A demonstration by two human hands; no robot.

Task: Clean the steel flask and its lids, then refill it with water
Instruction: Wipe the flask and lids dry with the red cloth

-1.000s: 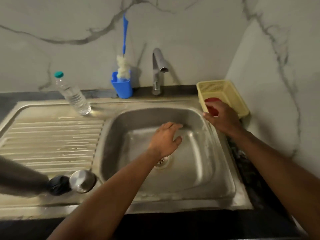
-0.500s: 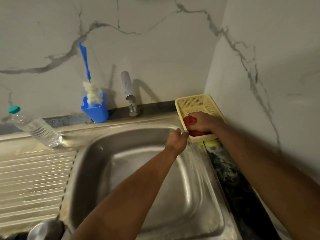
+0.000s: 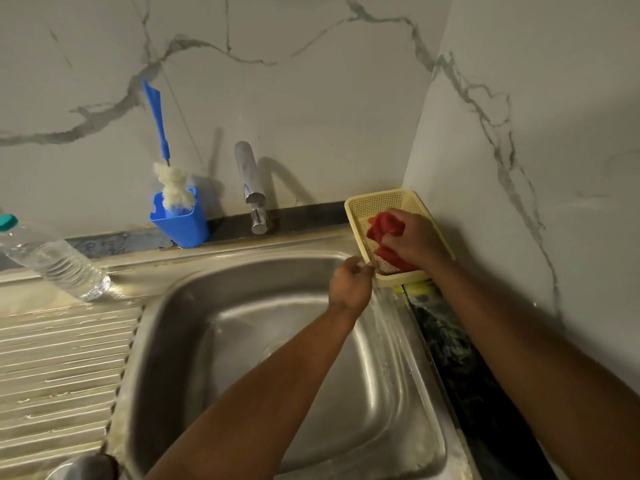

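Sink (image 3: 242,341) fills the frame beneath both forearms, its drainboard (image 3: 62,358) stretching away well to the left of the left hand (image 3: 349,285). Beyond that hand's reach on the board stands a water bottle (image 3: 55,261), leaning left, cap uppermost. Just ahead of both hands, at the sink's far right corner, sits a yellow basket (image 3: 381,202); the left hand's curled fingers pinch its near rim, while the right hand (image 3: 414,239) reaches inside, fingers closed on a red scrubber (image 3: 382,225). Behind the left hand rise the tap (image 3: 249,181) and a blue cup (image 3: 180,223) holding a brush (image 3: 156,116)

Fetching the scrubber looks like the step in hand, with washing not yet begun. Done well, the left hand would keep the light basket pinned so it neither tips nor slides into the sink, and the right would lift the scrubber straight up, clear of the mesh

Flask (image 3: 86,467): only a blurred sliver of steel and a dark part shows at the bottom edge, far behind and left of the left hand, on the drainboard. Its long axis and facing cannot be told from so little
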